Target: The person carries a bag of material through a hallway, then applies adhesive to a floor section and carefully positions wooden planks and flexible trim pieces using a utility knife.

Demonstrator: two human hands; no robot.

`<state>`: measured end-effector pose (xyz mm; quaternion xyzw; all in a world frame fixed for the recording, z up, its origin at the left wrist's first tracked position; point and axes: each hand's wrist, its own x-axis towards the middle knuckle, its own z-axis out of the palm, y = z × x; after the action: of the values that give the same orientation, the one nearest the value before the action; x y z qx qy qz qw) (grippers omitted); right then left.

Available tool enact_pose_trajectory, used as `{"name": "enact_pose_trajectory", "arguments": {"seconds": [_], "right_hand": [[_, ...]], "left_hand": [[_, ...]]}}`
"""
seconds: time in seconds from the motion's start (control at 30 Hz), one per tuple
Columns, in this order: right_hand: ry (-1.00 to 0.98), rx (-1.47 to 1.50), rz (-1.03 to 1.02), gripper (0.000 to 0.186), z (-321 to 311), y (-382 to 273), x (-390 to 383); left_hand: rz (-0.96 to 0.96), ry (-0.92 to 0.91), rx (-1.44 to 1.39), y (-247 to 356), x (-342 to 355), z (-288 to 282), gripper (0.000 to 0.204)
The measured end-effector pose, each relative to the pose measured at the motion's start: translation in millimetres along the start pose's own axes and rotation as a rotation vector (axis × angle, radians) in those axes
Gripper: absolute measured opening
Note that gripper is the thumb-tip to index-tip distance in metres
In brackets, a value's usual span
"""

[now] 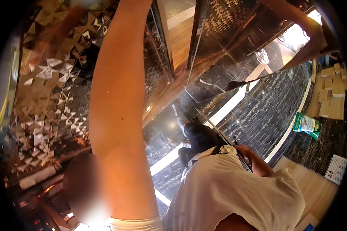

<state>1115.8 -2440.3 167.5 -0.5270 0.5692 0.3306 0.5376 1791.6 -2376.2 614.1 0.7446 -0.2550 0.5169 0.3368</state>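
Observation:
My left forearm (pixel 119 115) stretches up beside a mirrored metal panel (pixel 58 92) patterned with raised star-like shapes; the hand itself is outside the top of the head view. Down at my right hip, my right hand (pixel 243 151) is closed around something hard to make out, beside a long, thin metal strip (pixel 216 129) and a dark strap at my waist. My white shirt (pixel 235 188) hides part of that arm. Below are my dark-trousered leg (pixel 200 136) and a grey shoe.
Reflective panels (pixel 219 23) meet above me, mirroring floor and limbs. The dark marble floor (pixel 277 107) has pale stripes. At the right lie stacked wooden planks (pixel 331 92), a green-and-white bag (pixel 306 124), a printed sheet (pixel 336 168) and a wooden board (pixel 304 167).

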Motion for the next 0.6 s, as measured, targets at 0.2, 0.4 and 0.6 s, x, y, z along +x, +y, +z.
{"name": "enact_pose_trajectory", "arguments": {"seconds": [0.2,0.4,0.6], "right_hand": [[-0.116,0.342,0.122,0.036,73,-35,13],[-0.116,0.305,0.069,0.042,113,-111,33],[-0.094,-0.334,-0.368,0.042,138,-120,89]], "left_hand": [[-0.017,0.001,-0.043,-69,28,45,0.071],[-0.293,-0.209,-0.085,-152,60,83,0.066],[-0.08,-0.012,0.026,-241,84,119,0.066]]}}
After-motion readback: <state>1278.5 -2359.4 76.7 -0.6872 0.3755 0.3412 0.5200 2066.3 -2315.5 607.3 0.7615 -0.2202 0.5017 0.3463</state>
